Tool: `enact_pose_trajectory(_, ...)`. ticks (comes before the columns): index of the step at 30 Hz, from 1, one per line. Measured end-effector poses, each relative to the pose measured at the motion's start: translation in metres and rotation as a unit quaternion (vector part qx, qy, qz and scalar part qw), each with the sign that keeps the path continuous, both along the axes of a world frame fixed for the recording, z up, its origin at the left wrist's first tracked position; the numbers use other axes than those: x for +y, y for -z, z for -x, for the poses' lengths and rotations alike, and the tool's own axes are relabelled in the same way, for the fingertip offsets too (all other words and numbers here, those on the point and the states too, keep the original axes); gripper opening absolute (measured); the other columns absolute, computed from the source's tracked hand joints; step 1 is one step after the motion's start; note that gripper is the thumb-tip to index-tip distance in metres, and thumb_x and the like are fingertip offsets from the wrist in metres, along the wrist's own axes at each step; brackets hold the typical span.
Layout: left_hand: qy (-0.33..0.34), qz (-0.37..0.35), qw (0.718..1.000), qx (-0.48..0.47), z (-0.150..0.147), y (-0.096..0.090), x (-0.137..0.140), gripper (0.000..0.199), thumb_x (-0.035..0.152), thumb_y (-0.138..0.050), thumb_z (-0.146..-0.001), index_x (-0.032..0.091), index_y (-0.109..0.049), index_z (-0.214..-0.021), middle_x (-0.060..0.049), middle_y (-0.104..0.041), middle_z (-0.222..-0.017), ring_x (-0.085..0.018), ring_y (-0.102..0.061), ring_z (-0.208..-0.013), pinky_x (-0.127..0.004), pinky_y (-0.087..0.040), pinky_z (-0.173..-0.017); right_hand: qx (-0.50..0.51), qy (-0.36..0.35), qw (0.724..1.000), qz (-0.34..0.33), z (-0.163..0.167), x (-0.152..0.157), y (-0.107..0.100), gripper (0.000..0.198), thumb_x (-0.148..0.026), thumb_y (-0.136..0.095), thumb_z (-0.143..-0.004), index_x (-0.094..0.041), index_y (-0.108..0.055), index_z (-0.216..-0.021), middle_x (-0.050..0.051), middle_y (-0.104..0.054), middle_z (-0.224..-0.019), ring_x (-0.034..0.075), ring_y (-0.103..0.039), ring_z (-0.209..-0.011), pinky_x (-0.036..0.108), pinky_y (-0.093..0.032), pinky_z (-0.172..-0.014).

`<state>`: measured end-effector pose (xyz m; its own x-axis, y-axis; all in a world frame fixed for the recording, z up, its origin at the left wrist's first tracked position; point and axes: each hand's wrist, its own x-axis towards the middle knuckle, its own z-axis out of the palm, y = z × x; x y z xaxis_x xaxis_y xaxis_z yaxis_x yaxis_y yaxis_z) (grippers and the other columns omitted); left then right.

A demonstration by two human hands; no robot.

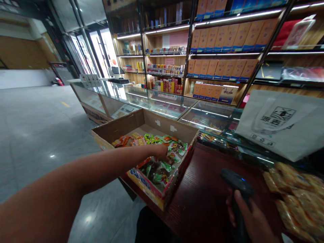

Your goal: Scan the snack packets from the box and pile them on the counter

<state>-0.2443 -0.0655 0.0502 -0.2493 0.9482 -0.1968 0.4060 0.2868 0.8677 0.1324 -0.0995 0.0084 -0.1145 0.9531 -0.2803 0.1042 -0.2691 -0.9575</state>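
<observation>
My left hand [162, 152] reaches down into an open cardboard box [121, 122] among small sealed snack packets [161, 177]. Its fingers are curled downward and touch the packets on the right side; what they grip, if anything, is hidden. The packets have green, orange and clear wrappers, with dark or yellow contents showing through. At the lower right, my right hand [250, 212] is wrapped round the handle of a black barcode scanner [238, 184]. A small blue light shows on the scanner's head, which points up and left above the dark red wooden tabletop [202, 189].
Several clear-wrapped, bread-like packs [298, 199] lie right of the scanner. Behind them stands a white printed bag [280, 123]. A glass display counter [162, 103] runs behind the box, below shelves of orange-and-blue cartons [227, 37]. Grey floor [37, 135] stretches to the left.
</observation>
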Motion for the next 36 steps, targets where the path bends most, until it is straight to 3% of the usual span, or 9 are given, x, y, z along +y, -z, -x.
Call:
enact_pose_trajectory(3,0.05,0.095,0.993,0.052,-0.003,-0.001,0.001,0.033,-0.003,-0.081,-0.031,0.02,-0.065,-0.047,0.002,-0.051,-0.035,-0.022,-0.056,-0.047,-0.034,-0.052,-0.057,0.014,-0.001,1.0,0.001,0.002,-0.005,-0.002,0.067,-0.078,-0.071,-0.07,-0.019,-0.062,-0.099,0.0,-0.07,-0.064,0.017,-0.059,-0.049,0.028,-0.047,-0.045)
enact_pose_trajectory(7,0.07,0.124,0.987,0.072,-0.003,-0.026,-0.001,0.023,0.002,-0.075,-0.039,0.02,-0.065,-0.046,0.003,-0.055,-0.039,-0.016,-0.052,-0.043,-0.027,-0.046,-0.05,0.041,-0.002,0.999,0.019,-0.002,-0.012,-0.005,0.065,-0.077,-0.072,-0.069,-0.018,-0.064,-0.095,-0.001,-0.066,-0.059,0.015,-0.056,-0.047,0.025,-0.045,-0.044)
enact_pose_trajectory(10,0.054,0.079,0.994,0.057,-0.004,-0.058,-0.009,0.013,0.013,-0.075,-0.046,0.02,-0.063,-0.048,0.004,-0.057,-0.044,-0.013,-0.051,-0.044,-0.022,-0.044,-0.046,0.074,-0.005,0.997,0.015,-0.012,-0.017,-0.006,0.067,-0.074,-0.075,-0.07,-0.017,-0.064,-0.102,0.001,-0.069,-0.067,0.015,-0.056,-0.049,0.025,-0.045,-0.044)
enact_pose_trajectory(13,0.038,0.013,0.999,0.018,-0.017,-0.093,-0.028,0.012,0.024,-0.074,-0.056,0.019,-0.064,-0.06,0.0,-0.066,-0.061,-0.014,-0.062,-0.056,-0.023,-0.051,-0.055,0.083,-0.008,0.997,0.008,-0.024,-0.022,-0.008,0.066,-0.074,-0.074,-0.071,-0.016,-0.064,-0.101,0.001,-0.069,-0.068,0.015,-0.057,-0.051,0.026,-0.046,-0.046)
enact_pose_trajectory(18,0.036,-0.112,0.979,-0.166,-0.085,-0.126,-0.08,0.024,0.028,-0.082,-0.063,0.018,-0.068,-0.079,-0.006,-0.072,-0.081,-0.017,-0.068,-0.068,-0.026,-0.057,-0.057,0.152,-0.004,0.988,-0.033,-0.032,-0.037,-0.024,0.057,-0.067,-0.073,-0.078,-0.018,-0.063,-0.106,-0.001,-0.068,-0.071,0.013,-0.054,-0.049,0.024,-0.044,-0.043)
enact_pose_trajectory(21,0.084,-0.108,0.959,-0.249,-0.149,-0.113,-0.107,0.027,0.029,-0.085,-0.067,0.019,-0.068,-0.086,-0.005,-0.071,-0.083,-0.017,-0.067,-0.067,-0.025,-0.057,-0.053,0.185,0.04,0.98,-0.066,-0.033,-0.049,-0.038,0.054,-0.063,-0.076,-0.078,-0.019,-0.062,-0.107,-0.003,-0.067,-0.069,0.01,-0.049,-0.044,0.022,-0.04,-0.041)
enact_pose_trajectory(27,0.155,0.001,0.898,-0.413,-0.252,-0.046,-0.13,0.031,0.03,-0.085,-0.071,0.019,-0.062,-0.088,-0.002,-0.069,-0.079,-0.013,-0.064,-0.061,-0.022,-0.055,-0.051,0.154,0.066,0.976,-0.139,-0.05,-0.069,-0.06,0.042,-0.053,-0.083,-0.073,-0.019,-0.063,-0.09,-0.007,-0.057,-0.049,0.011,-0.049,-0.043,0.022,-0.041,-0.045)
enact_pose_trajectory(31,0.189,0.041,0.873,-0.448,-0.284,-0.03,-0.133,0.036,0.031,-0.086,-0.072,0.018,-0.063,-0.096,-0.004,-0.071,-0.083,-0.015,-0.067,-0.066,-0.022,-0.054,-0.056,0.135,0.108,0.975,-0.139,-0.069,-0.077,-0.057,0.038,-0.048,-0.084,-0.071,-0.019,-0.068,-0.089,-0.005,-0.061,-0.054,0.013,-0.051,-0.046,0.024,-0.044,-0.046)
enact_pose_trajectory(36,0.131,0.018,0.853,-0.504,-0.3,-0.032,-0.134,0.029,0.033,-0.082,-0.076,0.019,-0.06,-0.087,-0.001,-0.067,-0.079,-0.014,-0.065,-0.068,-0.025,-0.053,-0.065,0.197,0.092,0.969,-0.115,-0.085,-0.083,-0.047,0.039,-0.045,-0.085,-0.073,-0.018,-0.064,-0.092,-0.007,-0.058,-0.049,0.01,-0.049,-0.043,0.021,-0.042,-0.045)
